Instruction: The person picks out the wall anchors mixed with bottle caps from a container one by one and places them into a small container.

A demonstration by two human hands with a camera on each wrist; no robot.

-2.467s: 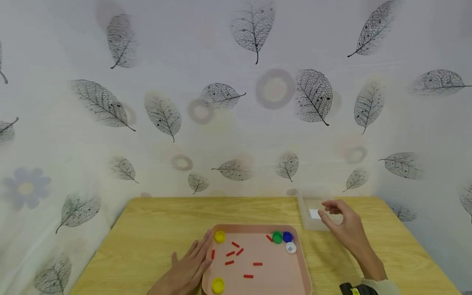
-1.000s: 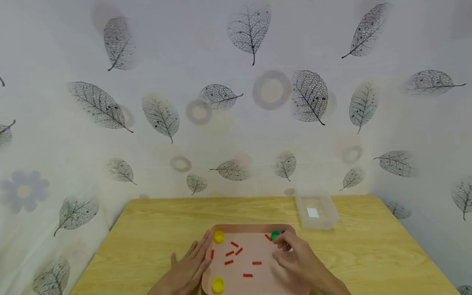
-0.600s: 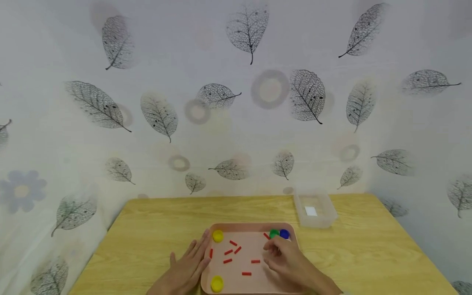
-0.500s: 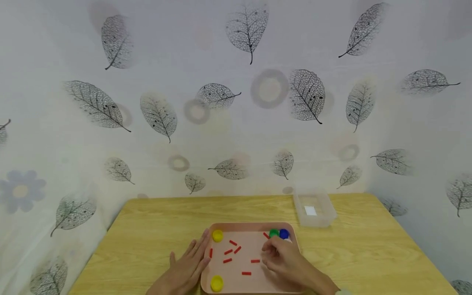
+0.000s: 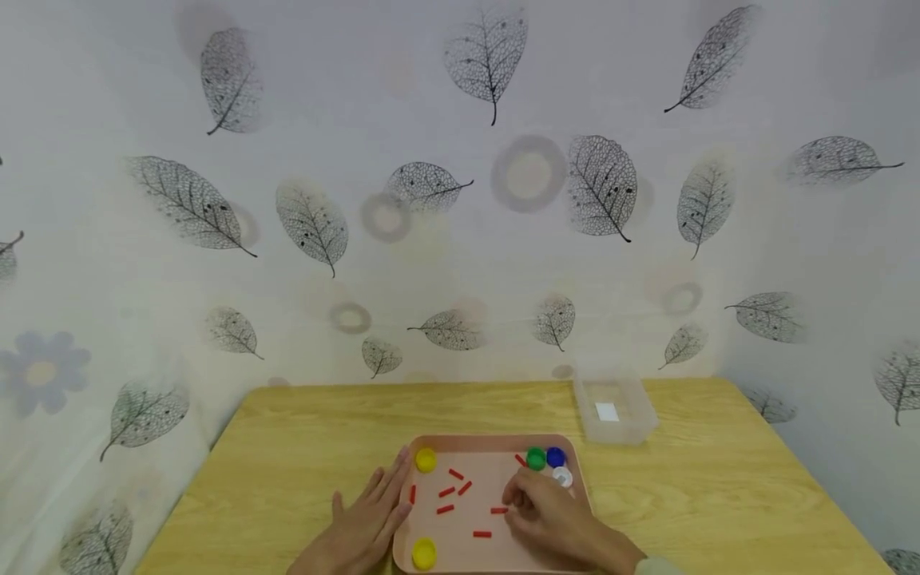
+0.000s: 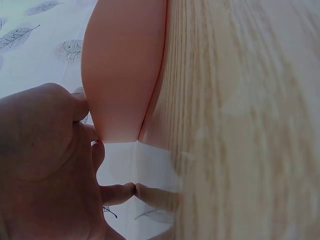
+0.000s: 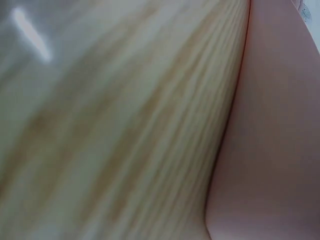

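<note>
A pink tray (image 5: 503, 443) lies at the front of the table. My left hand (image 5: 359, 523) rests along its left side with straight fingers touching the outer wall; in the left wrist view the same hand (image 6: 45, 160) lies beside the tray wall (image 6: 125, 70). My right hand (image 5: 549, 515) is low over the right half, fingers bent and apart from the thumb, right at the end of a red stick (image 5: 498, 510). Another red stick (image 5: 482, 534) lies nearer me, and several more are scattered at left. The right fingertips are partly hidden.
Inside the tray, a green cap (image 5: 536, 458), a blue cap (image 5: 555, 457) and a white cap (image 5: 562, 477) sit in the back right corner. Yellow caps occupy the back left (image 5: 426, 460) and front left (image 5: 424, 553). A clear plastic box (image 5: 618, 431) stands behind.
My right hand has come from the clear box to above the tray, then shifted a little left and toward me, near a red stick. The left hand has stayed in place.
</note>
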